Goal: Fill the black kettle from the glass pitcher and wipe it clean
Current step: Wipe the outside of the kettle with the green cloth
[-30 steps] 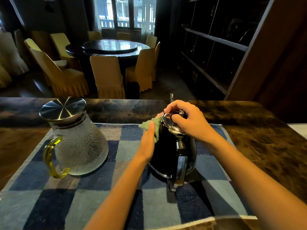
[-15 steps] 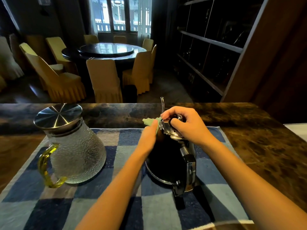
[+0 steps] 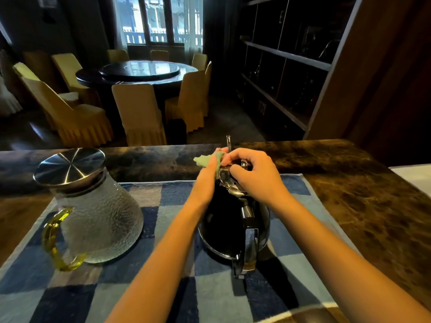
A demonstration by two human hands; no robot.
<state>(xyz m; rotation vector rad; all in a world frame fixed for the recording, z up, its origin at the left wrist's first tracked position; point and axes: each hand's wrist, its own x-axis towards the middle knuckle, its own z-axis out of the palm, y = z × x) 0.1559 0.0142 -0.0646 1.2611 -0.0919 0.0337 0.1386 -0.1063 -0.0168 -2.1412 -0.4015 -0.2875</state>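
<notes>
A dark marbled surface point(image 3: 349, 183) fills the lower frame, carrying a blue checked towel point(image 3: 163, 287). At lower left on the towel stands the glass pitcher point(image 3: 98, 217), steel-capped, its yellow handle toward the camera. The black kettle point(image 3: 224, 224) sits at centre. The right hand point(image 3: 254, 176) arches over its steel lid point(image 3: 229, 183), grip curled on it. The left hand point(image 3: 206, 180) pinches a green cloth point(image 3: 210, 158) against the kettle's top.
</notes>
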